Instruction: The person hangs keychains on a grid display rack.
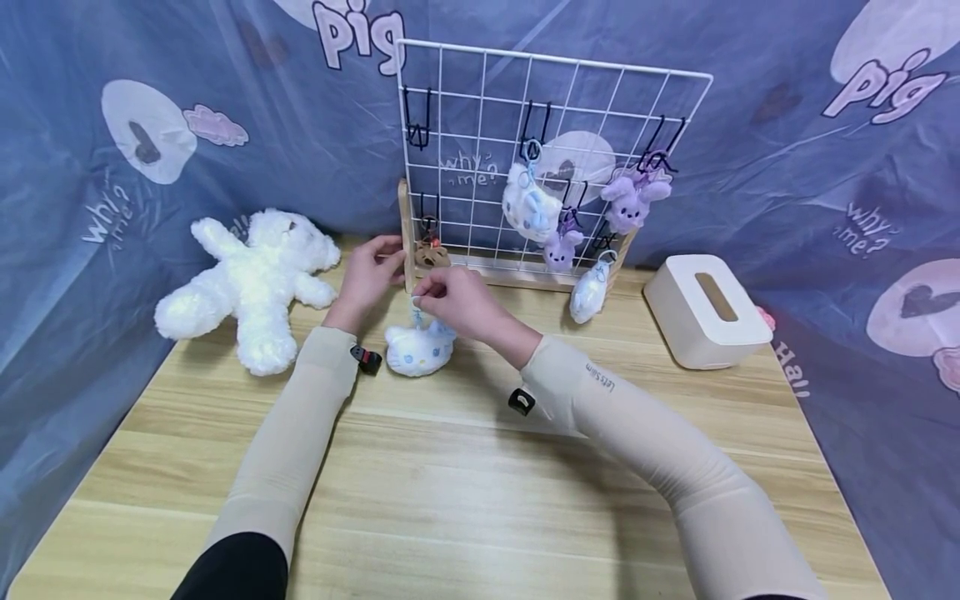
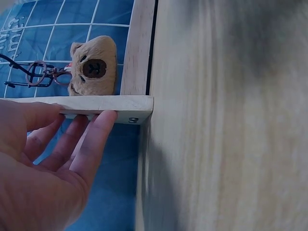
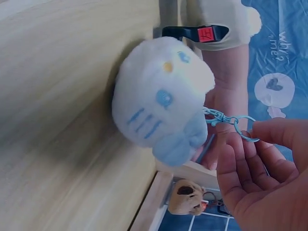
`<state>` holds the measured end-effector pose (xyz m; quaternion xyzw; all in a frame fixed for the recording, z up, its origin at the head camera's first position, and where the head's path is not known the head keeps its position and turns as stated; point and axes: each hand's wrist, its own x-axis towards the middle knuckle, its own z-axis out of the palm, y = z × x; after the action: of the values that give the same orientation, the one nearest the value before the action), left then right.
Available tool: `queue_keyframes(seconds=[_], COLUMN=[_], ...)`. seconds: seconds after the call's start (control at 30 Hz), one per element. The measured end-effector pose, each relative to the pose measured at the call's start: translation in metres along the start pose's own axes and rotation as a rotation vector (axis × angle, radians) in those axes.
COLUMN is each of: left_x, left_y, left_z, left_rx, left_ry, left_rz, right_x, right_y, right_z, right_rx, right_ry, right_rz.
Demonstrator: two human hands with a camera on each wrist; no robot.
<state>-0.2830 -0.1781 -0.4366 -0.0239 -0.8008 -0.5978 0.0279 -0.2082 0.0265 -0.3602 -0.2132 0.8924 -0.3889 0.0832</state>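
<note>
My right hand [image 1: 468, 307] pinches the light-blue ring of a plush cat keychain [image 1: 418, 350], thumb against fingers. The keychain's white head, blue bow and yellow nose show in the right wrist view, hanging close to the tabletop. At the rack's left end, my left hand [image 2: 53, 159] touches the outer side of the wooden post [image 2: 106, 103] with its fingertips. The display rack [image 1: 517, 279] has a white wire grid on a wooden base. A brown plush animal keychain [image 2: 98, 67] hangs from a black hook inside that post, between both hands.
A white plush bear [image 1: 258, 283] lies left of the rack. Another white-and-blue plush [image 1: 528, 204], purple rabbit plushes [image 1: 633, 202] and a pale plush [image 1: 589, 292] hang on its hooks. A white tissue box [image 1: 705, 312] stands right. Blue patterned cloth [image 1: 300, 125] hangs behind.
</note>
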Motion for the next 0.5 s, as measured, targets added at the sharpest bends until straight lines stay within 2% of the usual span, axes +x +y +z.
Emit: queue_keyframes(seconds=[0.37, 0.5], left_x=[0.0, 0.0], left_y=[-0.001, -0.001], left_z=[-0.001, -0.001], left_rx=[-0.022, 0.0], left_ry=[-0.005, -0.001], left_rz=[-0.004, 0.007], right_x=[0.008, 0.013], right_y=[-0.007, -0.01], right_z=[-0.006, -0.009], right_rx=[-0.007, -0.015], right_ry=[0.024, 0.035], right_rz=[-0.042, -0.064])
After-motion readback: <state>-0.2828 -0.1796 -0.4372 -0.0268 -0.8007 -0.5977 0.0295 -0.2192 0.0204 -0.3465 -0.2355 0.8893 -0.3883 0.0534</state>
